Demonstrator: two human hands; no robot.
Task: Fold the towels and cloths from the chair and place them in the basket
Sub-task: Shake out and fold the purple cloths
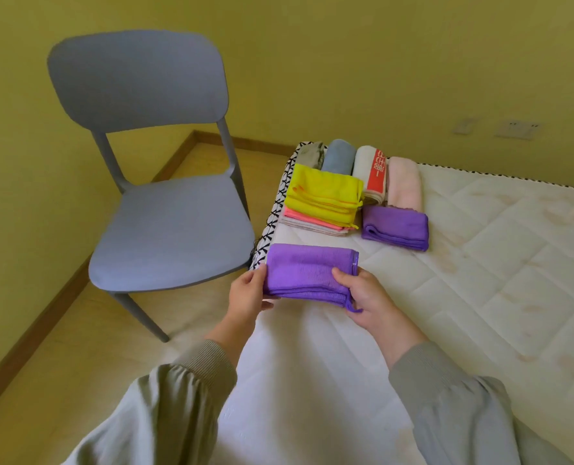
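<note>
Purple and finely ribbed, the folded cloth (309, 275) lies at the near left edge of the quilted white mattress (480, 263). Our left hand (248, 293) pinches its left end and our right hand (363, 297) grips its near right corner, thumbs on top, fingers hidden beneath. Farther off, a yellow cloth (322, 196) covers most of a pink stack (312, 223), so we cannot count its layers, beside a second purple cloth (396, 226) and four soft rolled towels (337, 157); the smooth grey chair (171, 226) stands left.
</note>
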